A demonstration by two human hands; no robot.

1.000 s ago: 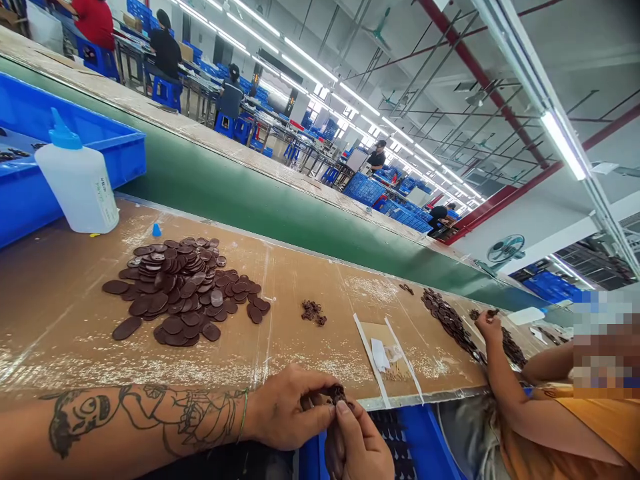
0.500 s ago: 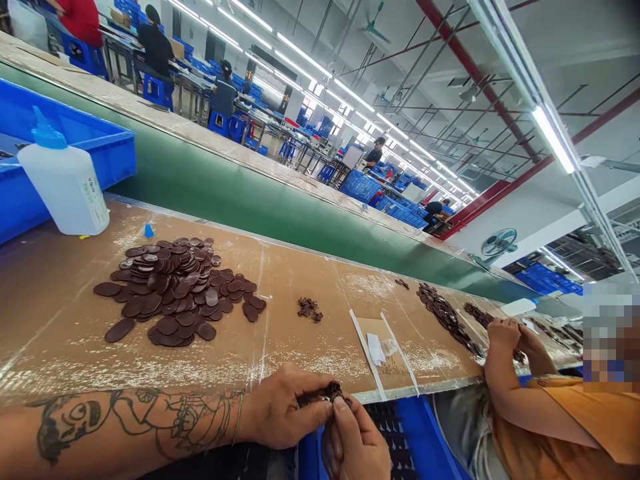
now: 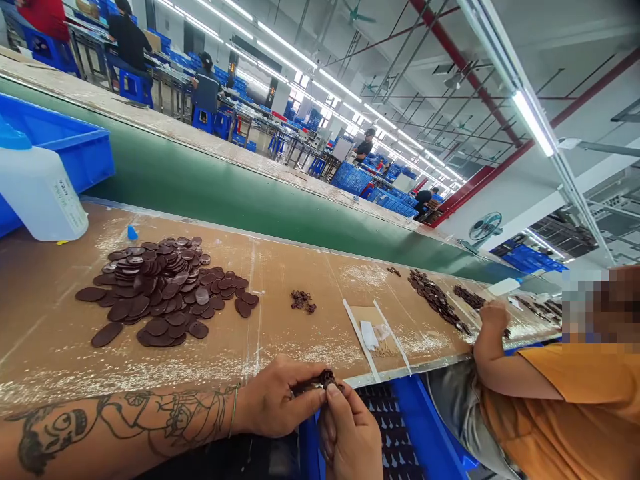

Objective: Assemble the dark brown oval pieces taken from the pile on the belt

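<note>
Dark brown and small, a curled piece (image 3: 327, 378) sits pinched between the fingertips of both the left hand (image 3: 280, 397) and the right hand (image 3: 353, 427), at the bench's (image 3: 285, 267) near edge; it looks unfinished. Below, rows of dark pieces (image 3: 395, 437) in a blue crate (image 3: 433, 423) are probably done, while the loose ovals (image 3: 165, 287) and small cluster of bits (image 3: 303, 301) on the bench appear left to work through.
</note>
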